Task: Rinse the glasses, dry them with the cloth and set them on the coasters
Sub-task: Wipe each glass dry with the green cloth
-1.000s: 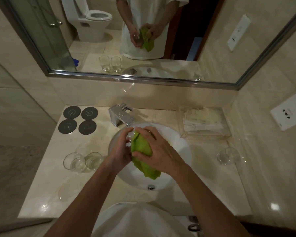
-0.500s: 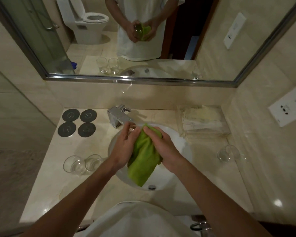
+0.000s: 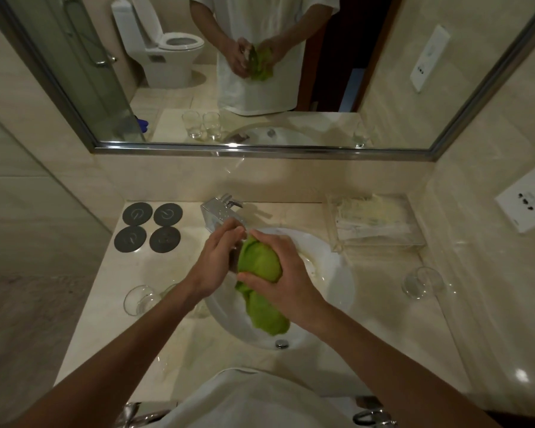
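Over the white basin (image 3: 337, 279), my left hand (image 3: 218, 261) grips a clear glass (image 3: 234, 256), mostly hidden by fingers and cloth. My right hand (image 3: 278, 276) holds the green cloth (image 3: 261, 267) bunched against the glass; the cloth's tail hangs down into the basin. Several dark round coasters (image 3: 149, 227) lie bare at the back left of the counter. Two glasses (image 3: 139, 299) stand left of the basin, the right one partly behind my left forearm. Another glass (image 3: 422, 282) stands on the counter to the right.
A chrome tap (image 3: 218, 210) sits behind the basin, just beyond my left fingers. A clear tray of packets (image 3: 374, 223) lies at the back right. The mirror (image 3: 260, 72) fills the wall above the counter. A socket plate (image 3: 525, 202) is on the right wall.
The cloth, hanging loose half a second ago, is now bunched round the glass under my right hand. Both hands stay over the basin near the tap.
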A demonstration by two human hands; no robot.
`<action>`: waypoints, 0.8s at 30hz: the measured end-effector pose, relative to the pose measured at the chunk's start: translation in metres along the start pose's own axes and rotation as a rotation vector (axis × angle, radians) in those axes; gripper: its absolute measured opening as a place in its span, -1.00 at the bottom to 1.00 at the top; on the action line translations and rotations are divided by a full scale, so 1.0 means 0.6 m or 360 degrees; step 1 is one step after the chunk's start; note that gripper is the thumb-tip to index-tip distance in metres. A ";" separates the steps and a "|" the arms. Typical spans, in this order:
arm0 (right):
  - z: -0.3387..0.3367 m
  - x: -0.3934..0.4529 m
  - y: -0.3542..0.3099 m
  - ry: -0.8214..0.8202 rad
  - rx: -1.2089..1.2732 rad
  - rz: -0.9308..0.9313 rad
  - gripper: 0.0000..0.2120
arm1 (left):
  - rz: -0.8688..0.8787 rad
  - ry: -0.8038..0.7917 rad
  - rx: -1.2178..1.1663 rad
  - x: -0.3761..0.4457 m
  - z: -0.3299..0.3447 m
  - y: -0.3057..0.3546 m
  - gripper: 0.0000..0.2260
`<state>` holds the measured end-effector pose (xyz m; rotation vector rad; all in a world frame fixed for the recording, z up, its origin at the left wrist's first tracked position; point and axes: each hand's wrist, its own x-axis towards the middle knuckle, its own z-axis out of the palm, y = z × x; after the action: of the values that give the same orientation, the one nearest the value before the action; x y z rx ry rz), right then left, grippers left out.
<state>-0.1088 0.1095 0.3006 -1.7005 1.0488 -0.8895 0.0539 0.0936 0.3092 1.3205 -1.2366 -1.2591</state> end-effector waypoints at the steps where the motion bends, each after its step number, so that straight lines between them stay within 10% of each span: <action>1: -0.003 0.001 0.004 -0.0053 -0.0186 -0.0163 -0.33 | -0.0166 -0.0024 -0.0005 0.005 -0.002 0.003 -0.67; 7: -0.026 0.013 0.057 -0.0092 -0.1538 -0.1133 -0.28 | -0.0824 -0.0213 0.0011 0.010 -0.006 0.016 -0.62; 12: -0.021 0.006 0.033 -0.0014 -0.0709 -0.0526 -0.40 | -0.0660 -0.0018 -0.0090 0.003 0.016 0.001 -0.55; 19: -0.032 0.018 -0.016 -0.0022 0.0779 0.0772 -0.60 | 0.0251 0.0123 0.0100 -0.010 0.033 -0.013 -0.78; 24: -0.034 0.010 -0.028 -0.0016 0.0680 0.0652 -0.54 | 0.0361 0.0097 0.0125 -0.002 0.030 -0.013 -0.79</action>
<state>-0.1202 0.1008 0.3234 -1.0859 1.0603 -0.7674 0.0362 0.0959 0.3003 1.2257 -1.3623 -1.0125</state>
